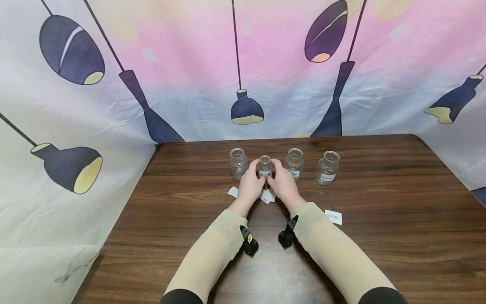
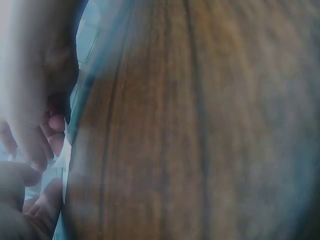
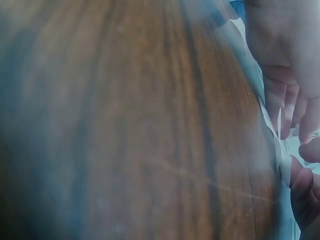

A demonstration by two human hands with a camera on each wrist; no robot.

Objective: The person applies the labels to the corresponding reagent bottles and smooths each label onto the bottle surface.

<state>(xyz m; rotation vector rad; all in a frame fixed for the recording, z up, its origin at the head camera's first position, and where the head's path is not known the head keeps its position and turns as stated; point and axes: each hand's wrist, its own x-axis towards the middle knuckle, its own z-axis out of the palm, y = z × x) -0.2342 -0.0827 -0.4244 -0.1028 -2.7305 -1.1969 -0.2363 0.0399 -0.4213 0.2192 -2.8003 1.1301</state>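
Observation:
Both hands are at a small clear glass bottle [image 1: 265,161] with a white printed label [image 1: 265,173] on its front. My left hand [image 1: 251,184] holds the bottle from the left, and my right hand [image 1: 282,185] holds it from the right. Both thumbs press close together at the lower edge of the label. In the left wrist view the fingers [image 2: 32,145] show only at the left edge; in the right wrist view fingers [image 3: 280,100] appear at the right edge. The bottle is mostly hidden there.
An unlabelled glass bottle [image 1: 238,164] stands at left. Two labelled bottles, one [image 1: 294,160] close by the right hand and another [image 1: 328,168] farther right, stand on the wooden table [image 1: 182,202]. White paper pieces [image 1: 268,196] lie below the hands; a printed slip [image 1: 333,217] lies by the right forearm.

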